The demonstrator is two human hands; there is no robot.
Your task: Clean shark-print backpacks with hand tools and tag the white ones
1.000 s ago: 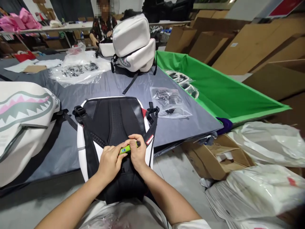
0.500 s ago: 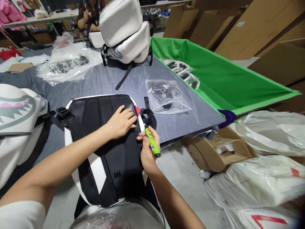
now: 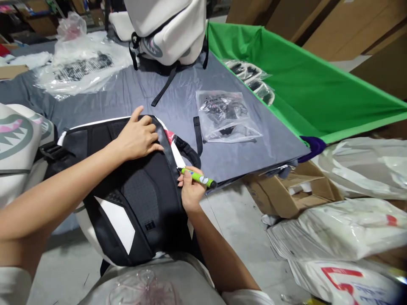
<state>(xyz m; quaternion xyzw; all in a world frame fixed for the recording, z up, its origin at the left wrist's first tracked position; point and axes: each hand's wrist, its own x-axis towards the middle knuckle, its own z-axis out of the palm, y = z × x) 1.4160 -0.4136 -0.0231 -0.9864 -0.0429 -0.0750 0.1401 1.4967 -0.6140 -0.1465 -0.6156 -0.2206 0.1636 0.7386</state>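
A black-and-white backpack [image 3: 136, 186] lies in front of me with its padded back panel up, resting partly on the table edge and against my body. My left hand [image 3: 140, 136] rests on the upper part of the panel, fingers bent and apart. My right hand [image 3: 192, 192] is closed around a green marker pen [image 3: 199, 177] with a dark end. The pen's tip points left and meets the backpack's dark side edge, just below a white strip [image 3: 178, 156]. Above that strip sits a small red patch [image 3: 169, 135]. A black strap [image 3: 187, 150] lies to the right.
White backpacks with shark-mouth prints stand at the back [image 3: 168, 38] and the left [image 3: 19, 135]. A clear bag of black items [image 3: 227, 116] lies on the grey table [image 3: 178, 95]. A green bin [image 3: 295, 89], an open carton [image 3: 286, 197] and white plastic sacks [image 3: 330, 237] are at right.
The marker pen has swung from steep to nearly level, its tip pointing left at the backpack's edge. My left hand and the backpack's upper part appear farther left; the camera view has shifted too.
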